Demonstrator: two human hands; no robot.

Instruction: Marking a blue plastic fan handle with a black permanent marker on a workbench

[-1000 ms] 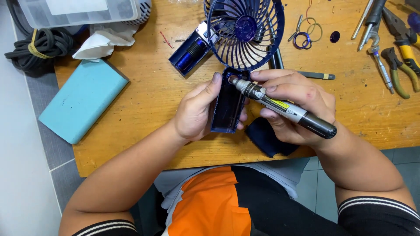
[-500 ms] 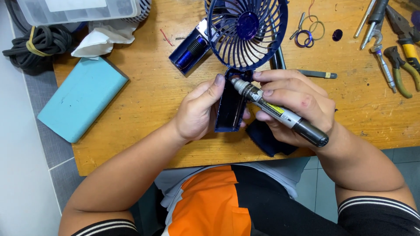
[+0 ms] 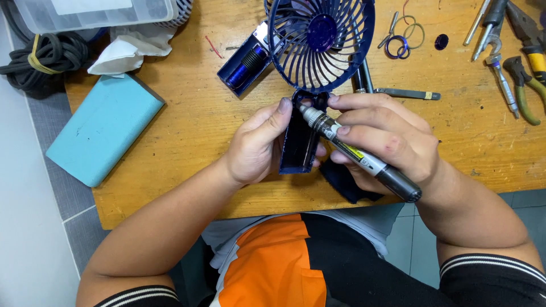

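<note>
Wooden workbench [image 3: 187,122]: left hand [image 3: 256,145] fingers clamped on fan handle [image 3: 300,139]; right hand [image 3: 387,142] fingers clamped on pen tool [image 3: 358,153], tip at handle top.

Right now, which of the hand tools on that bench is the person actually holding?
The slim black-and-silver driver, gripped in the right hand with its tip at the blue fan handle. The pliers and other tools at the far right lie untouched on the table.

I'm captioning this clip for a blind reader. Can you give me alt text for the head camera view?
Seen from above, a left hand steadies the open dark blue handle of a small fan on a wooden table, while the right hand presses a pen-shaped driver into it. Pliers lie at the right, a teal block at the left.
</note>
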